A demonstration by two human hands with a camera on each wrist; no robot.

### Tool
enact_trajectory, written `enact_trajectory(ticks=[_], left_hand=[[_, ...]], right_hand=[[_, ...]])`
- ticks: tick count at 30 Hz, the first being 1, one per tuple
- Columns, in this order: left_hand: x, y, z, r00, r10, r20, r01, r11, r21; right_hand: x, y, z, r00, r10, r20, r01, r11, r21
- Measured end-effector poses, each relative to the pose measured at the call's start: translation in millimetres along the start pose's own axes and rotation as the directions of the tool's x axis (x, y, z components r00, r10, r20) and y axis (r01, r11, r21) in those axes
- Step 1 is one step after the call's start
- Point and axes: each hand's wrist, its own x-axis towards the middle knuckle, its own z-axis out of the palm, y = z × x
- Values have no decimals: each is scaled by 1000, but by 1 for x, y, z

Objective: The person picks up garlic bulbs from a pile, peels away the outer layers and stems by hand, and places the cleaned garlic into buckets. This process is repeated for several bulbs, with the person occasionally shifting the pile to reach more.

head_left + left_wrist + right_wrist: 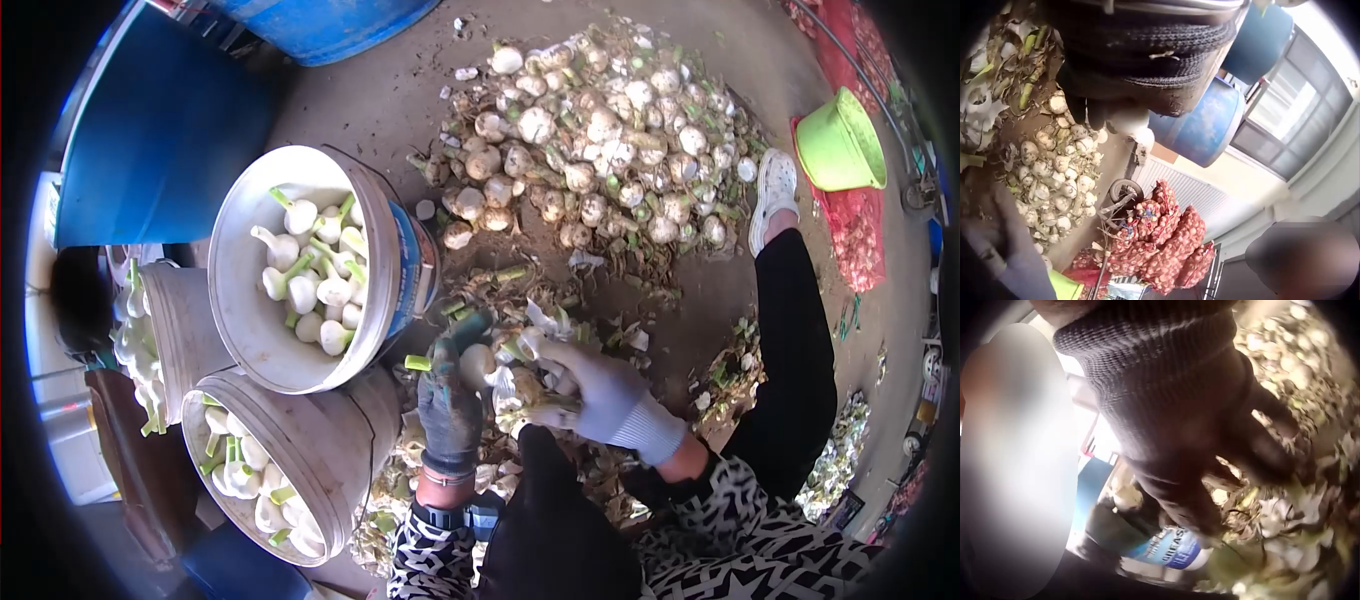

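Observation:
My left hand [448,410], in a dark glove, grips a peeled white garlic bulb [477,366]. The bulb's cut green stem [418,362] sticks out on the far side of the fingers. In the left wrist view the same bulb [1129,120] shows just past the dark fingers. Close to its right is my right hand [605,392], in a pale knitted glove, above loose skins and leaves [520,385]. The right wrist view shows the fingers of the right hand [1191,425] spread and fairly straight, with the bulb [1127,495] apart from them.
Ahead lies a heap of unpeeled garlic [600,140]. On the left a white bucket [230,260] and a tilted bucket [330,460] hold peeled bulbs. Blue barrels [160,150] stand behind. A lime-green tub [840,145] sits at the right, near red net bags [1172,244].

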Motion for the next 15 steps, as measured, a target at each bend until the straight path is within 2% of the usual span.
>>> enact_trajectory(ticks=[1, 2, 4, 5, 6, 7, 8, 9, 10, 12, 13, 14, 15], left_hand=[[-1, 2, -2, 998, 51, 26, -53, 993, 101], [1, 5, -2, 992, 111, 62, -121, 973, 195], [2, -1, -5, 995, 76, 62, -65, 986, -153], [2, 7, -3, 998, 42, 55, -16, 914, -405], [-3, 2, -6, 995, 97, -11, -94, 914, -394], [-1, 6, -11, 999, -24, 48, 51, 732, -679], [2, 11, -16, 984, -111, 143, 178, 450, -875], [1, 9, -18, 982, -128, 140, 183, 443, -878], [2, 8, -18, 977, -142, 159, 202, 373, -906], [3, 6, -16, 964, -192, 182, 236, 313, -920], [3, 8, -13, 962, -189, 196, 248, 311, -918], [2, 9, -12, 966, -185, 180, 239, 381, -893], [2, 9, -8, 970, -172, 173, 233, 440, -867]], right_hand=[[9, -10, 4, 987, -67, -147, 99, 970, 222], [20, -15, 11, 989, -91, -115, 119, 958, 262], [33, -2, 33, 957, -175, -232, 268, 840, 471], [28, -4, 23, 992, -76, -97, 122, 727, 676], [16, -1, 11, 997, -11, 72, -53, 563, 825], [6, 15, 3, 975, -83, 208, -170, 332, 928], [-7, 25, 2, 969, -148, 196, -153, 263, 953], [-14, 40, 1, 923, -336, 186, -128, 189, 974], [-23, 48, -1, 878, -455, 149, -196, -58, 979], [-43, 31, -16, 913, -397, 98, -211, -253, 944], [-51, 41, -23, 897, -332, 292, -313, -9, 950], [-58, 50, -33, 863, -210, 459, -414, 227, 882], [-50, 33, -39, 902, -70, 425, -306, 589, 748]])
